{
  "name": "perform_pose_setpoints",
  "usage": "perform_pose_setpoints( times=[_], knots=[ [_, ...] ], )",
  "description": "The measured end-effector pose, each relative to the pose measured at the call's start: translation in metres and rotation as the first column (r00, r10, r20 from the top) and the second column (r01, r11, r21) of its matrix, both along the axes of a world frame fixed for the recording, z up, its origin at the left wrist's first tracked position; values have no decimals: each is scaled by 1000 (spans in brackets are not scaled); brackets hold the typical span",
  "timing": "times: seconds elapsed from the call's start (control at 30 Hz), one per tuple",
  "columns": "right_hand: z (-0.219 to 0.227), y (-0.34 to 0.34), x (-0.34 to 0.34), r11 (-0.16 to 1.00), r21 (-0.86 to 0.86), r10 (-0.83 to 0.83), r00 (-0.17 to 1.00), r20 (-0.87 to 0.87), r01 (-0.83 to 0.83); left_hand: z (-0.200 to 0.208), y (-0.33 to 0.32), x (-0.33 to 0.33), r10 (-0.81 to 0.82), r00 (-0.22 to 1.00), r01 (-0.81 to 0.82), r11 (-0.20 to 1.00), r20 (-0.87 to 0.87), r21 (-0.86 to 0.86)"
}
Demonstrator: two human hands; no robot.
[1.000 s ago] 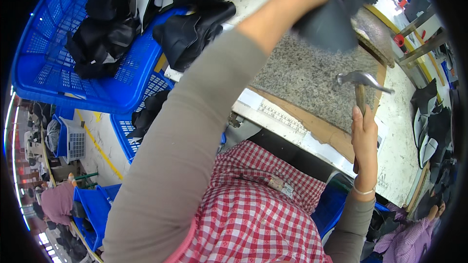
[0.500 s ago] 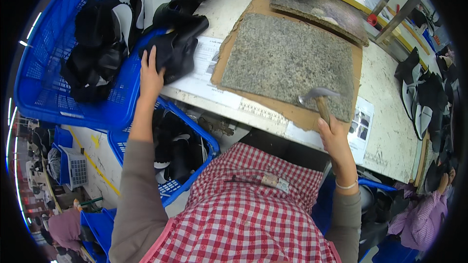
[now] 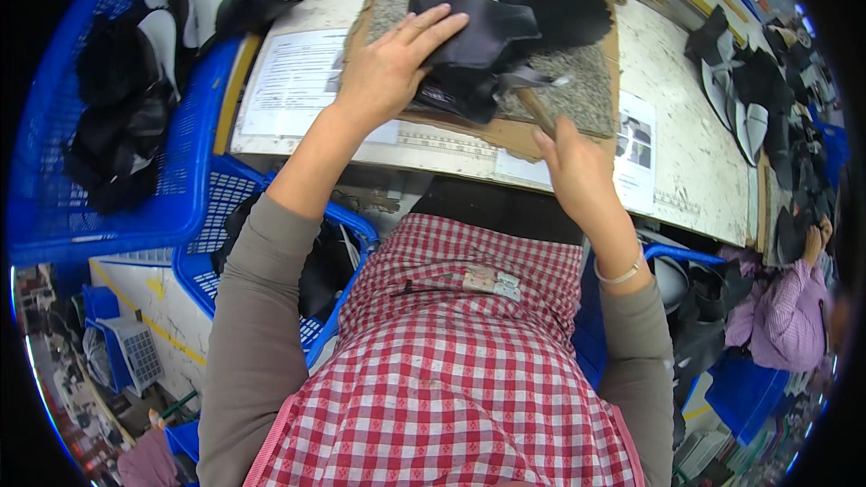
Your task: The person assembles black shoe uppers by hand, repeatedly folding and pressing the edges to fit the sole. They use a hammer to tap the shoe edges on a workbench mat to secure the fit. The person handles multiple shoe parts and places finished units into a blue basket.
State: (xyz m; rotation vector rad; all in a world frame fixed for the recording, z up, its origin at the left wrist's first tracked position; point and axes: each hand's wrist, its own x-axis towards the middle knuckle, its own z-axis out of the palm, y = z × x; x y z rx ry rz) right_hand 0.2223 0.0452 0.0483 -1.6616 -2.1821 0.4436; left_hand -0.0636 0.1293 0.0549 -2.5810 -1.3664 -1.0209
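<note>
A black leather shoe upper [image 3: 474,32] lies spread over the speckled stone slab [image 3: 582,68], its wide dark flap reaching to the far right. My left hand [image 3: 383,72] grips its left side, fingers over the top and thumb hidden beneath. In my right hand [image 3: 577,167] is a hammer [image 3: 538,113], held by its wooden handle. The hammer's metal head is blurred and sits close beside the upper's lower right edge; whether they touch I cannot tell. Brown cardboard [image 3: 595,144] shows under the slab.
To the left stands a big blue basket [image 3: 194,176] of black and white shoe pieces. Another blue basket [image 3: 194,275] sits lower, below the table edge. Printed sheets [image 3: 293,81] lie on the white table [image 3: 686,117]. More pieces [image 3: 749,108] are heaped at right, near a person in purple [image 3: 789,316].
My left hand has brought the black shoe upper from beside the basket rightward onto the slab. The hammer has moved slightly left, toward it. The whole view has shifted.
</note>
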Motion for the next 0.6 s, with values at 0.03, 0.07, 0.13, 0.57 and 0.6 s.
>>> perform_pose_setpoints(
  times=[0.03,0.07,0.13,0.57,0.6],
  knots=[
    [-7,6,0,999,32,-19,997,79,16,-3,0,11,-45,999,45,999,2,-2],
    [-14,10,1,998,54,-39,995,94,34,-4,0,19,-78,997,78,997,-3,-18],
    [-24,15,4,991,117,-81,990,116,67,2,5,31,-142,990,143,988,-12,50],
    [-14,31,13,995,99,18,999,31,-21,17,82,67,-263,944,324,858,201,-398],
    [-3,35,15,988,138,64,997,53,-70,18,89,66,-307,921,378,854,242,-358]
  ],
)
